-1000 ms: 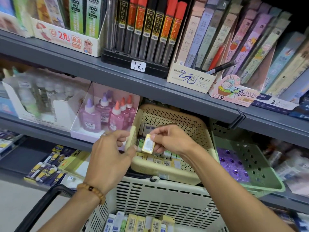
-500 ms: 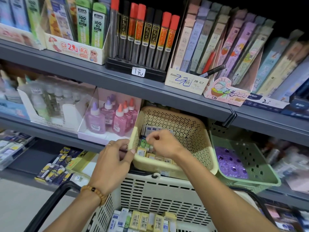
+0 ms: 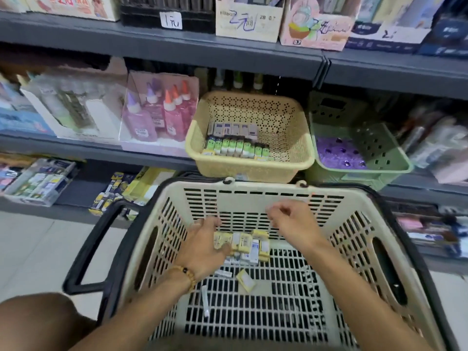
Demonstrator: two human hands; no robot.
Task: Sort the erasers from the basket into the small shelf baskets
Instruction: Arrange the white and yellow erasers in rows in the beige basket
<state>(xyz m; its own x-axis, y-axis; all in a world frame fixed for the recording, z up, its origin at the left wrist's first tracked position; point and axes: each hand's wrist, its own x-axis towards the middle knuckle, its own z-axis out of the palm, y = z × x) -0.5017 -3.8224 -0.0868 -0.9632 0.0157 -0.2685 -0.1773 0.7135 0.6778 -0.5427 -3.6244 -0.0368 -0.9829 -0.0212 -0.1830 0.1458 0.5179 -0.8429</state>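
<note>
Grey shelves point(image 3: 162, 46) (stationery-stocked); pale floor tiles point(image 3: 38, 249) below.

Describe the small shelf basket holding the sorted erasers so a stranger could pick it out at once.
Find the big cream shopping basket with black handles in front of the grey shelves. Right behind its far rim, on the middle shelf, sits a beige perforated basket with rows of erasers standing in its left half. Unlike the green slotted basket to its right, which holds purple items, it is beige and dotted with tiny round holes.

Grey shelf point(image 3: 157, 152) carries beige basket point(image 3: 291, 158), green basket point(image 3: 395, 171).
</note>
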